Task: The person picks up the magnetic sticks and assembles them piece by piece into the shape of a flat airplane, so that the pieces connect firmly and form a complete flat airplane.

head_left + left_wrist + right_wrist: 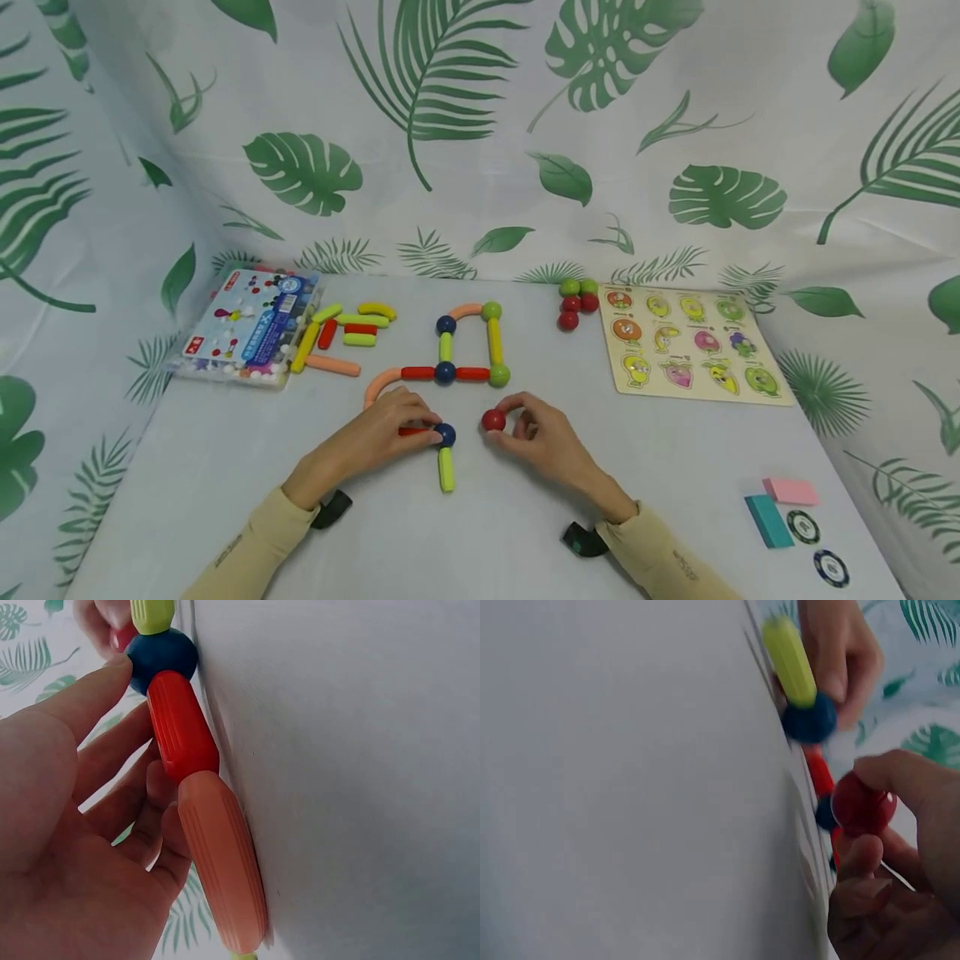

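With thumb and fingertips my left hand pinches a dark blue ball of a magnetic stick-and-ball figure. A red stick runs from that ball to a curved orange stick, and a yellow-green stick points toward me. Just right of it, my right hand holds a red ball between thumb and fingers, apart from the blue one. Farther back, the figure continues with red sticks around another blue ball and a closed loop with green balls and a yellow stick.
Loose sticks lie beside a clear box of parts at the back left. Several red and green balls cluster near the fruit picture board. Pink and teal blocks and two round chips sit at right.
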Motion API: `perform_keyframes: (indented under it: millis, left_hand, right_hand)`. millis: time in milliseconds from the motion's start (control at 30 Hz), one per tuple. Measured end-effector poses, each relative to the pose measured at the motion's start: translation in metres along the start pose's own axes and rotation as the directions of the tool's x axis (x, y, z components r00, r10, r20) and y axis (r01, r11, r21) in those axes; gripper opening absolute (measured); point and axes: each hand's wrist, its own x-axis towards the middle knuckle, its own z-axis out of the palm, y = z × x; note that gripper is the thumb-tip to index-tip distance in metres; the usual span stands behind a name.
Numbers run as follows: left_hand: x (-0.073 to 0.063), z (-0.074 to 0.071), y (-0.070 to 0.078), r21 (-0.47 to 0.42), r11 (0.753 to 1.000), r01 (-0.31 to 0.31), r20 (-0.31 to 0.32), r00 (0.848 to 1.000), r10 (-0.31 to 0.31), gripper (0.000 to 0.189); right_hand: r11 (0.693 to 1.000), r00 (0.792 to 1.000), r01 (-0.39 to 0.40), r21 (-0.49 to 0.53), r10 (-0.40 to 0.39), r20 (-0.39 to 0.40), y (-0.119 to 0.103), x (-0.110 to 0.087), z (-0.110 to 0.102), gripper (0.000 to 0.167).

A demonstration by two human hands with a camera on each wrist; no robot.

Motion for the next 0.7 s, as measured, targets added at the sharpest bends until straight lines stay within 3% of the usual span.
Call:
perform_keyframes:
  millis: [133, 333, 467, 700]
  left_hand:
    - [0.001, 0.000, 0.000, 0.004, 1.000, 0.005, 0.005, 1.000, -0.005, 0.026]
    - [0.000, 0.000, -0.002, 0.006, 1.000, -0.004, -0.005, 1.000, 0.004, 0.025]
    - [0.000, 0.000, -0.001, -0.003, 1.000, -0.003, -0.003, 1.000, 0.003, 0.025]
    - [0.000, 0.001, -0.001, 0.007, 1.000, 0.002, 0.002, 1.000, -0.002, 0.025]
  right_hand:
    - [0.998, 0.990, 0.039, 0.049, -0.045, 0.132, -0.010, -0.016, 0.017, 0.033]
    - [0.986, 0.955, 0.120, 0.112, -0.146, 0.258, -0.019, -0.031, 0.034, 0.033]
    - [0.978, 0.937, 0.178, 0.112, -0.203, 0.283, -0.023, -0.036, 0.040, 0.035]
    - [0.977, 0.939, 0.206, 0.062, -0.215, 0.270, -0.024, -0.039, 0.046, 0.037]
